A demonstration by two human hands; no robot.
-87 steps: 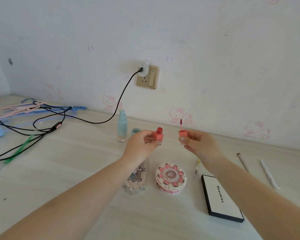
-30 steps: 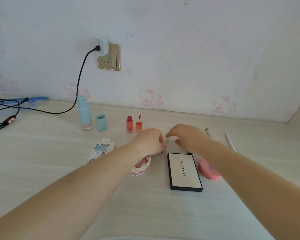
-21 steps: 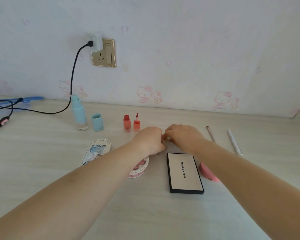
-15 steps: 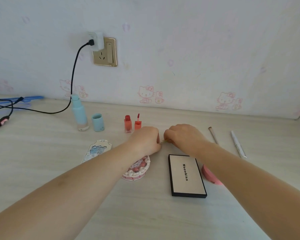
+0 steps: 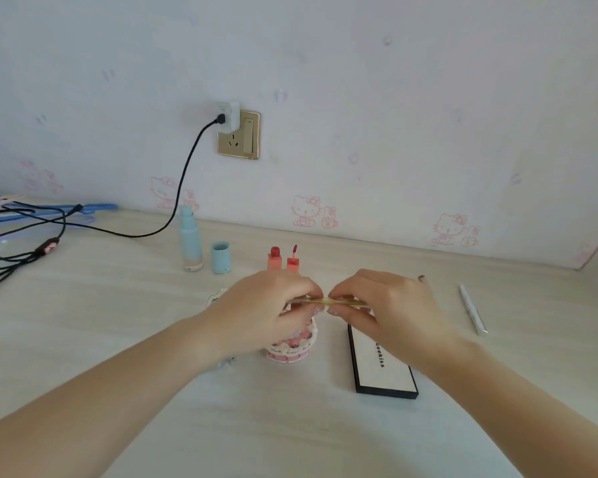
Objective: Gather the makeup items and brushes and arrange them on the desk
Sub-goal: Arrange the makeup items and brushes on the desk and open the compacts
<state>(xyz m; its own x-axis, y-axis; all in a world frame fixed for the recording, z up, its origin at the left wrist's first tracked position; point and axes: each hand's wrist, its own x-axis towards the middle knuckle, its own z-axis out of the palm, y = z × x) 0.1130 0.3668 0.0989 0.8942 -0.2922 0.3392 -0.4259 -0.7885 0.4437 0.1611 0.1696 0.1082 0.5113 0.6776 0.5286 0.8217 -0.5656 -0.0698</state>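
Both hands, left hand (image 5: 270, 305) and right hand (image 5: 384, 308), pinch the thin yellowish translucent stick (image 5: 325, 301) level above the pale wooden bench (image 5: 118, 332); pull straight along its axis, no bending.

Head view: worn on the head, facing forward and down.
Range: close over the tabletop (image 5: 118, 339).
Backdrop: wall (image 5: 394, 98) behind.

I hold a thin yellowish stick (image 5: 327, 301) level above the bench (image 5: 118, 322), my left hand (image 5: 270, 305) and right hand (image 5: 384, 305) pinching it from either end, over the cake-shaped compact (image 5: 292, 346) and black-edged palette (image 5: 382, 369).
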